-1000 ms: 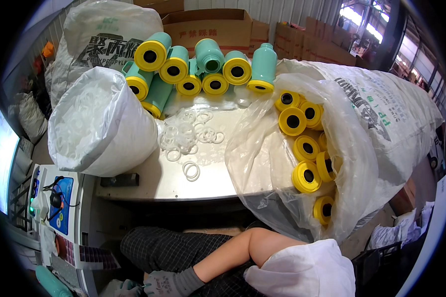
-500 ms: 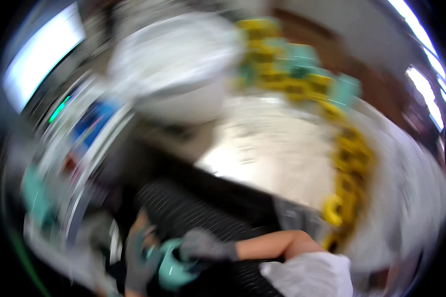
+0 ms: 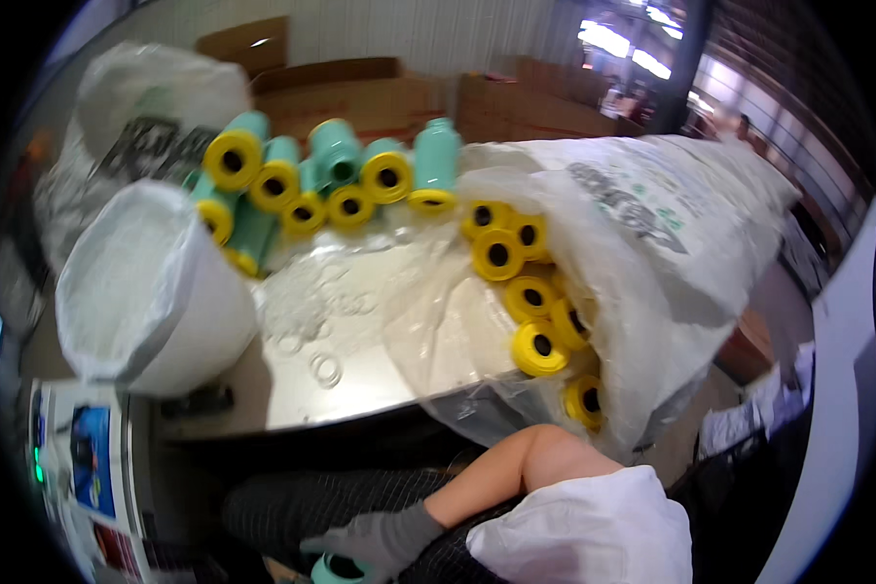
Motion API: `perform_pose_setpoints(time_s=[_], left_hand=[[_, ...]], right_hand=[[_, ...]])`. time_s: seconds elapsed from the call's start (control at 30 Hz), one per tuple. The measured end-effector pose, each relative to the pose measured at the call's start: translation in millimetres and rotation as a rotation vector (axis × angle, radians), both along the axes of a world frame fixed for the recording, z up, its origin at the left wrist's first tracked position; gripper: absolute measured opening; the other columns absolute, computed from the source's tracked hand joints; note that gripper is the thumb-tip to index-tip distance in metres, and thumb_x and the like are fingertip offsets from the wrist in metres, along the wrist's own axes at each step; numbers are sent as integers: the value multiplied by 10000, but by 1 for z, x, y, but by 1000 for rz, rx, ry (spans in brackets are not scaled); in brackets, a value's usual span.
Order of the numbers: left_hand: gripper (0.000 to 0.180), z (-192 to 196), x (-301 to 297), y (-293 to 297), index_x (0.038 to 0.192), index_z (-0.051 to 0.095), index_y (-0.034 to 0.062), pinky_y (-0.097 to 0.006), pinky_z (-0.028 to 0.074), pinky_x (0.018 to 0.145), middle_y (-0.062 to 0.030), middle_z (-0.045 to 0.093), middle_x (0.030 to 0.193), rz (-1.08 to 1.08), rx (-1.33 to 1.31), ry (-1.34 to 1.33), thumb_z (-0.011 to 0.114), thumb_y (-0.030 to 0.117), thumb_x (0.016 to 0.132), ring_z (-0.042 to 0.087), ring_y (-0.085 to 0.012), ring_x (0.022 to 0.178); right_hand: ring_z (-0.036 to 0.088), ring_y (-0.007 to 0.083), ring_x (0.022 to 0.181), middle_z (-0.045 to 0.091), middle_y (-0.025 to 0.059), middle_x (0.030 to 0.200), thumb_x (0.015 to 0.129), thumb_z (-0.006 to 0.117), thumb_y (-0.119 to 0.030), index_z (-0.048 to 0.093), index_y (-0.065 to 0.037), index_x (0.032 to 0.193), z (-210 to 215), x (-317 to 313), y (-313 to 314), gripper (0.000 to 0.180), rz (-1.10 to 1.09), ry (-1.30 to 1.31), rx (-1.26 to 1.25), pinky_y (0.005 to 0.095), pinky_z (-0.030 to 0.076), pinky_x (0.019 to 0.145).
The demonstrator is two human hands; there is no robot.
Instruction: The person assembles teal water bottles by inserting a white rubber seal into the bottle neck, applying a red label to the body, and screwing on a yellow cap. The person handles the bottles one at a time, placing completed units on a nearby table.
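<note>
Gripping a teal bottle [image 3: 323, 574] by its rim at bottom center, with gray-gloved right hand [image 3: 382, 542] curled closed, but with left hand out of sight and untellable, perhaps risking a drop if pinching only smooth plastic.

Large white woven-plastic sack, right [image 3: 711, 175]: dark blocky print [image 3: 623, 200] with smaller green characters [image 3: 657, 224] beside it, on the upper side; blurred.
Cloudy white plastic sack, upper left [image 3: 97, 97]: big black lettering [image 3: 151, 146] across its front, smeared, with a faint greenish mark [image 3: 151, 97] above.
Blue rectangular panel, lower left [image 3: 92, 457]: markings too blurred to read.
</note>
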State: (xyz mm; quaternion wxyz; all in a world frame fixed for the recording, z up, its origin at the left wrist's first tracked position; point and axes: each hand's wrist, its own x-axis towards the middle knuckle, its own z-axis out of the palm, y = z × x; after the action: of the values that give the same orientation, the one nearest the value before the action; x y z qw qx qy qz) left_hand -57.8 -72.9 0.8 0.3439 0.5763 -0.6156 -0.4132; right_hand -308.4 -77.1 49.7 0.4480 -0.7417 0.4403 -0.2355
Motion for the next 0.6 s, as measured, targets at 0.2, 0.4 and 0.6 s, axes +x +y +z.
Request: perform_pose_setpoints(time_s=[0.2, 0.4, 0.6], left_hand=[[550, 44, -12, 21, 1316, 649, 89, -467, 494, 996, -172, 673, 1247, -100, -256, -334, 763, 399, 876, 648, -365, 1119], [335, 37, 67, 45, 1265, 620, -11, -323, 532, 770, -107, 685, 1103, 730, -439, -160, 692, 63, 946, 644, -171, 918], [449, -72, 122, -61, 1322, 591, -18, -280, 525, 854, -86, 671, 1175, 808, -49, 114, 748, 164, 942, 637, -131, 959]], right_hand=[[732, 335, 1028, 694, 255, 1198, 911, 740, -467, 341, -116, 1580, -11, -32, -25, 854, 240, 66, 454, 420, 599, 878], [661, 242, 1078, 566, 190, 1340, 790, 834, -541, 309, 13, 1574, -35, -48, -47, 1094, -126, -556, 691, 373, 583, 908], [529, 291, 1331, 430, 206, 1520, 841, 821, -490, 257, 20, 1584, -54, -42, -58, 1063, -396, -567, 66, 425, 500, 1056]])
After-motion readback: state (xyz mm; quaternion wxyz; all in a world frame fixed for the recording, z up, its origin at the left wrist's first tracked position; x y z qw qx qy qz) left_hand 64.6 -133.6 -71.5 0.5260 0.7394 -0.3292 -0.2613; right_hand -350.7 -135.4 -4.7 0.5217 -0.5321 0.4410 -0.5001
